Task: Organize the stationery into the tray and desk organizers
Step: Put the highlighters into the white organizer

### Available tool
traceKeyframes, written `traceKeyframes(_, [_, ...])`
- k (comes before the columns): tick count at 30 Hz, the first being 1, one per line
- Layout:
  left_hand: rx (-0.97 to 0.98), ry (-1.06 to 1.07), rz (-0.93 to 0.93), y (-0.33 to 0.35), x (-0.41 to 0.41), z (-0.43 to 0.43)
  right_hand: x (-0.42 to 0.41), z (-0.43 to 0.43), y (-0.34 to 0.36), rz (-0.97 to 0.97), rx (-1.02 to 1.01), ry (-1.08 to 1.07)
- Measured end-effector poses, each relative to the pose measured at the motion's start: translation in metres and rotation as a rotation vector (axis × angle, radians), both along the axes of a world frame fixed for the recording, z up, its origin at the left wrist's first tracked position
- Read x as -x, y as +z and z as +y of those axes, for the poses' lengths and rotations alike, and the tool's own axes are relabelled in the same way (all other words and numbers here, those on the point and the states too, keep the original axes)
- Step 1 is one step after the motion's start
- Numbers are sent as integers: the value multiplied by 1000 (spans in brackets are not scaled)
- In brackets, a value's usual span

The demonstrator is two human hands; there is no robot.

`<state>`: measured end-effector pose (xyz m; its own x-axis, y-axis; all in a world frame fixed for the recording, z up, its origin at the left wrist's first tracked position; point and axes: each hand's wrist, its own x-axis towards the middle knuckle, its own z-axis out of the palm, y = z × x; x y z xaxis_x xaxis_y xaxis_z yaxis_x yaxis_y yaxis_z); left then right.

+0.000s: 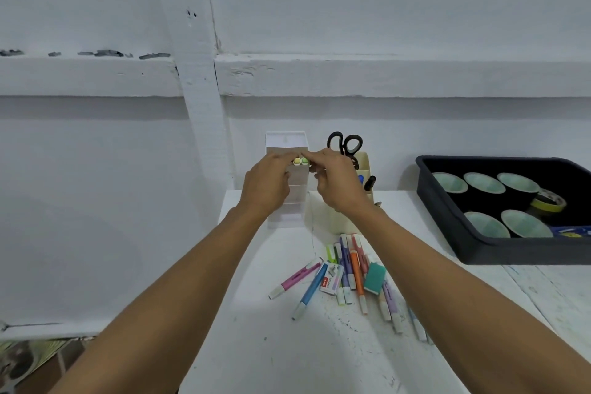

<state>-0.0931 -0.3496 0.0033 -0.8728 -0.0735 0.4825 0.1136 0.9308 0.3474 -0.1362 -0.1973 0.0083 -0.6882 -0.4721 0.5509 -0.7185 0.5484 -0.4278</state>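
A white painted wall [351, 9] fills the upper frame. Below it, a white surface [287, 345] carries a black tray [447, 227] of tape rolls at right. At centre, a white tiered organizer [289, 144] and a cream pen holder [363, 163] with black scissors [345, 144] are seen. Loose markers [348, 272] lie below. 2 pale-capped highlighters [300, 161] are pinched between the left hand [267, 184] and right hand [335, 181], both closed on them, in front of the organizer's top.

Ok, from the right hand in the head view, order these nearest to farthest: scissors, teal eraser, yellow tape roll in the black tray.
From the right hand:
1. Scissors, just behind it in the cream organizer.
2. Teal eraser, nearer the person, among the loose highlighters.
3. Yellow tape roll, far right.
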Motion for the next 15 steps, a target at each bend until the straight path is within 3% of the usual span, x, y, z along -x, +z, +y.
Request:
traceKeyframes(4, [-24,-36,19,-2,-7,1,-12,11,4,-115,47,-1])
traceKeyframes(9, [-67,-25,413,-27,-31,5,-47,50,-5,-204,216,-19])
traceKeyframes(15, [-40,-157,224,-74,-49,39,-66,124,-62,-312,-54,-221])
